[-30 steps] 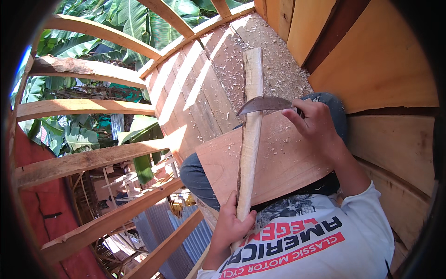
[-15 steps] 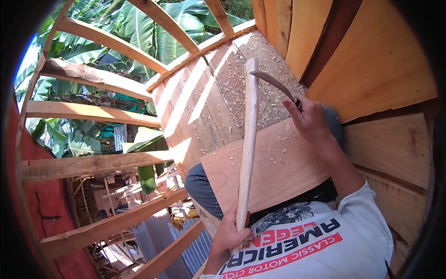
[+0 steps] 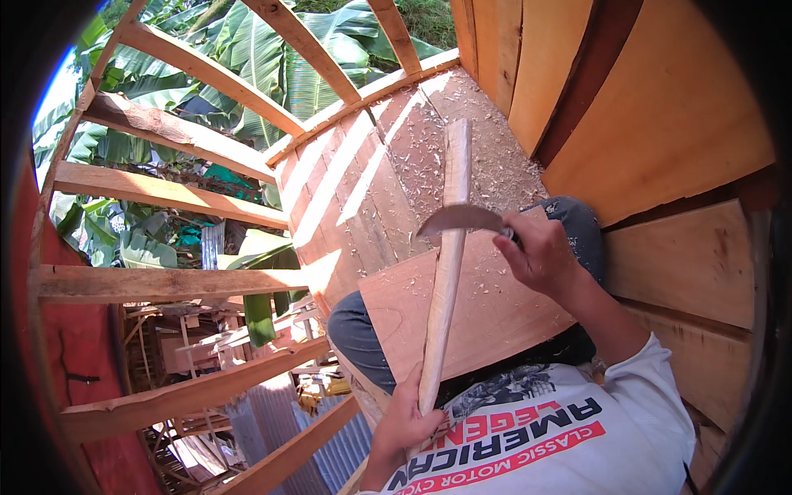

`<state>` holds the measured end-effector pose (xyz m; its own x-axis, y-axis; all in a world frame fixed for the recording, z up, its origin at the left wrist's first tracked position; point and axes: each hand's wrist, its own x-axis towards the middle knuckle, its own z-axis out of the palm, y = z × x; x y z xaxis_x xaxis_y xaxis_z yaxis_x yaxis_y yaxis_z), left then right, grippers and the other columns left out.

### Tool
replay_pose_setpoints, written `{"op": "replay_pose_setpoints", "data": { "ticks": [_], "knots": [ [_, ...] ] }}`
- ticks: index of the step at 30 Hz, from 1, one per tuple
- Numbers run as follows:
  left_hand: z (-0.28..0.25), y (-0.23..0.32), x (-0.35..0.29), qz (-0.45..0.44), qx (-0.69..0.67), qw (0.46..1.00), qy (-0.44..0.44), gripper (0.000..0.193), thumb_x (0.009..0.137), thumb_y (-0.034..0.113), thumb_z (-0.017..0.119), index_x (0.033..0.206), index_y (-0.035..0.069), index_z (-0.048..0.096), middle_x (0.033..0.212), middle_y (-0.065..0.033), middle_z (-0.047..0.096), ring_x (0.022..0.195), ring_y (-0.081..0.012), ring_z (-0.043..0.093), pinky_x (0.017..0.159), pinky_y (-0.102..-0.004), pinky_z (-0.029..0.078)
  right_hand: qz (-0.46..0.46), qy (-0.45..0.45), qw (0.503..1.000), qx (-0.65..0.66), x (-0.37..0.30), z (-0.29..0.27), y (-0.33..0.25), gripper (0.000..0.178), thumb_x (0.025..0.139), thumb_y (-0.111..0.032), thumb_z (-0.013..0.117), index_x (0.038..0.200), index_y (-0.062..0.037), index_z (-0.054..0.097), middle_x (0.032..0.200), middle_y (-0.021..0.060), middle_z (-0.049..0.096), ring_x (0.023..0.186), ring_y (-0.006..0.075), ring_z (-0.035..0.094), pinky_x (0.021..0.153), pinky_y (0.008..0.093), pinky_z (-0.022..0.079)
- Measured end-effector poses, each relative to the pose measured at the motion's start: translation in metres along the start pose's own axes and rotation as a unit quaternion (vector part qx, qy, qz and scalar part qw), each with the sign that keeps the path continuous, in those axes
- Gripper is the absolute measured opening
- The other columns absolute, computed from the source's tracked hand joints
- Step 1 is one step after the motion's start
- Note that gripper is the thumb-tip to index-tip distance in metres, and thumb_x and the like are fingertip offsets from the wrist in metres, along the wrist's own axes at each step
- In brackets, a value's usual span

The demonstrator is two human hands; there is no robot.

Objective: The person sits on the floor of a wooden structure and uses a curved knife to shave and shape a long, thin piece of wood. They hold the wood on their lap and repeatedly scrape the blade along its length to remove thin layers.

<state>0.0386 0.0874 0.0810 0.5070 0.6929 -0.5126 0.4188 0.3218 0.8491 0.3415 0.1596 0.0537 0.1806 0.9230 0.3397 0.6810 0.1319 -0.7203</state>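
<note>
The stick (image 3: 445,285) slants over a board (image 3: 503,309) on the person's legs (image 3: 356,330), its far end above the floor (image 3: 355,239). The left hand's (image 3: 408,419) fingers wrap its near end; the right hand's (image 3: 540,254) fingers grip a curved knife (image 3: 462,218), blade crossing over the stick.
</note>
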Motion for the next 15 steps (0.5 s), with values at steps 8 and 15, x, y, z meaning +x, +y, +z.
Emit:
{"op": "replay_pose_setpoints", "data": {
  "ticks": [8,15],
  "knots": [
    [0.002,0.017,-0.010,-0.001,0.041,0.997,0.070,0.052,0.063,0.011,0.065,0.109,-0.006,0.046,0.065,-0.0096,0.049,0.059,-0.0140,0.047,0.054,-0.0292,0.041,-0.082,0.001,0.997,-0.005,0.005,0.002,0.005,0.025,0.085,-0.027,0.067,0.080,-0.0051,0.056,0.061,0.0110,0.055,0.051,0.0296,0.058,0.049,0.0372,0.044],
    [-0.001,0.029,0.001,0.002,0.136,0.986,0.097,0.049,0.064,0.011,0.064,0.107,-0.005,0.046,0.065,-0.0133,0.050,0.058,-0.0164,0.050,0.053,-0.0310,0.042,-0.022,0.035,0.998,-0.037,0.007,0.019,0.011,0.025,0.085,-0.029,0.067,0.077,-0.0070,0.057,0.061,0.0091,0.055,0.053,0.0289,0.059,0.048,0.0377,0.045]
  ]
}}
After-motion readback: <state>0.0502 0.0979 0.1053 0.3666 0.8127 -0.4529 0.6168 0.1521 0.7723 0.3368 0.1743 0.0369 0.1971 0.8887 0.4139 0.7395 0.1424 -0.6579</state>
